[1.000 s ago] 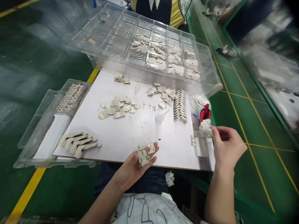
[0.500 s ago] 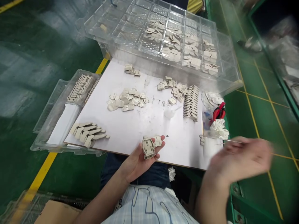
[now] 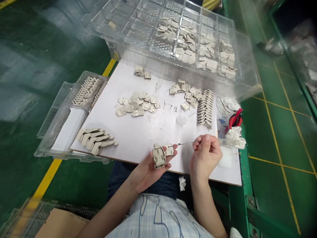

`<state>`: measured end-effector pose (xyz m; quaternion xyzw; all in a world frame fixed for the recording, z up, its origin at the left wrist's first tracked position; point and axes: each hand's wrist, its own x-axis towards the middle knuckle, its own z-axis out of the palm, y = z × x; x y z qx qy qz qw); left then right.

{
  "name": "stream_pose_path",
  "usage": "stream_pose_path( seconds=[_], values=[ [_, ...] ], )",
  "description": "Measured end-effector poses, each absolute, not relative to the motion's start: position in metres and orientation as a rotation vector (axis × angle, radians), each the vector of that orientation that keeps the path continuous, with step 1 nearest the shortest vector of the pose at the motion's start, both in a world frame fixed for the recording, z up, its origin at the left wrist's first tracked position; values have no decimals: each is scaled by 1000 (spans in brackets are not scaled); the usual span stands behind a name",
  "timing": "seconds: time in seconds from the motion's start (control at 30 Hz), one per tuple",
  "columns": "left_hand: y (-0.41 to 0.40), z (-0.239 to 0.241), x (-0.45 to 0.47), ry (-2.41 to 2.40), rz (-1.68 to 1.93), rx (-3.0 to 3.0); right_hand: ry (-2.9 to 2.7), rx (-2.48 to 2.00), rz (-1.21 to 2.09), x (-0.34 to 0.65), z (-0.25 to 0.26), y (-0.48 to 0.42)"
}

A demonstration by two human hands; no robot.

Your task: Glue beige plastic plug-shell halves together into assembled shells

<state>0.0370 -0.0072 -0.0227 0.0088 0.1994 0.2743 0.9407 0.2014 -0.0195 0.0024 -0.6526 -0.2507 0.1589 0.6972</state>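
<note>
My left hand (image 3: pixel 151 170) is closed around a beige plastic part (image 3: pixel 159 157) with slots in its face, tilted up above the board's front edge. A second, smaller beige part (image 3: pixel 169 149) lies on the fingers of the same hand, just right of the first. My right hand (image 3: pixel 205 153) pinches a thin metal rod (image 3: pixel 186 143). Its tip reaches left to the fingertips of my left hand, beside the smaller part; whether it touches is too fine to tell.
On the white board (image 3: pixel 146 132) are loose beige pieces (image 3: pixel 137 104), a stacked row (image 3: pixel 205 108) and larger curved parts (image 3: pixel 96 140). A clear compartment tray (image 3: pixel 160 49) stands behind. Red-handled pliers (image 3: pixel 234 120) and crumpled white material (image 3: pixel 235 137) lie at right.
My right hand has swung left with the rod, from beyond the board's right edge to beside my left hand. My left hand still holds both parts.
</note>
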Motion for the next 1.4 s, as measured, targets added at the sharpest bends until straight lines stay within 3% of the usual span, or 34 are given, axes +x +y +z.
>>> stream_pose_path(
  seconds=[0.63,0.73,0.9,1.1,1.27,1.4],
  values=[
    [-6,-23,36,395,577,48,-515,-1412,363,211,5,-28],
    [-6,-26,35,395,577,50,-482,-1398,119,238,12,-33],
    [-6,-38,31,339,561,46,-487,-1593,-581,303,28,-58],
    [-8,-46,30,341,563,47,-472,-1791,-855,345,21,-73],
    [-8,-31,34,468,538,114,-710,-2015,-645,356,23,-73],
    [-9,-21,36,491,543,256,-647,-1774,-284,319,28,-72]
  ],
)
